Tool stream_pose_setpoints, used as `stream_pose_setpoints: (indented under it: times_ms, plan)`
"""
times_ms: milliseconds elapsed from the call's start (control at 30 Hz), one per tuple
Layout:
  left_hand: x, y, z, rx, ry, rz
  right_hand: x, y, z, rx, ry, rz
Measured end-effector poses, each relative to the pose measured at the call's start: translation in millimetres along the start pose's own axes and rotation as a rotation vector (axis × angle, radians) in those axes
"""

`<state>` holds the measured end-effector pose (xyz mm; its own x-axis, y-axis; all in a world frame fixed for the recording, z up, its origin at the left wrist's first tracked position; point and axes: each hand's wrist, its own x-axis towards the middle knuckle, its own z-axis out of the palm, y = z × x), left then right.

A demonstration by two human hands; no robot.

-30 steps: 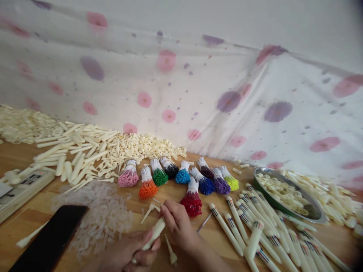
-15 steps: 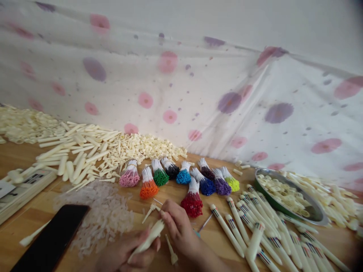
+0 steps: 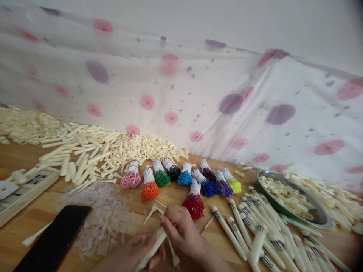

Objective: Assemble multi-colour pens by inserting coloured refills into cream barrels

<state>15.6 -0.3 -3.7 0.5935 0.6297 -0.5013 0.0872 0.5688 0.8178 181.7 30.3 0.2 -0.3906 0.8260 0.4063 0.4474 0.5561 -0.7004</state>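
Observation:
At the bottom of the view my left hand (image 3: 133,255) grips a cream pen barrel (image 3: 151,249), which slants up to the right. My right hand (image 3: 181,230) is pinched at the barrel's upper end, fingers together on something thin that I cannot make out. A small cream pen part (image 3: 172,254) lies under the hands and another cream pen part (image 3: 150,213) lies just beyond them. Bundles of coloured refills stand past my hands, the red bundle (image 3: 194,202) closest and the orange bundle (image 3: 149,187) to its left.
A black phone (image 3: 53,240) lies at lower left beside a heap of clear small parts (image 3: 104,215). Cream barrels and clips (image 3: 93,149) pile along the back. Assembled pens (image 3: 255,223) lie at right by a metal bowl (image 3: 317,221). A flowered cloth (image 3: 198,90) hangs behind.
Both hands have slid slightly lower and closer to me with the barrel. My right hand's fingertips have moved down onto the barrel's end. The camera has tipped up a little.

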Motion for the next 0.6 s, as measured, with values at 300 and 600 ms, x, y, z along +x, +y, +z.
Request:
stream_pose_setpoints:
  times_ms: [300,600]
  plan:
    - [0,11,8.2,-0.141,-0.188,-0.137,3,-9,0,0.171,-0.03,0.079]
    - [9,-3,12.1,-0.017,0.143,-0.017,8,2,8,0.122,-0.012,0.2]
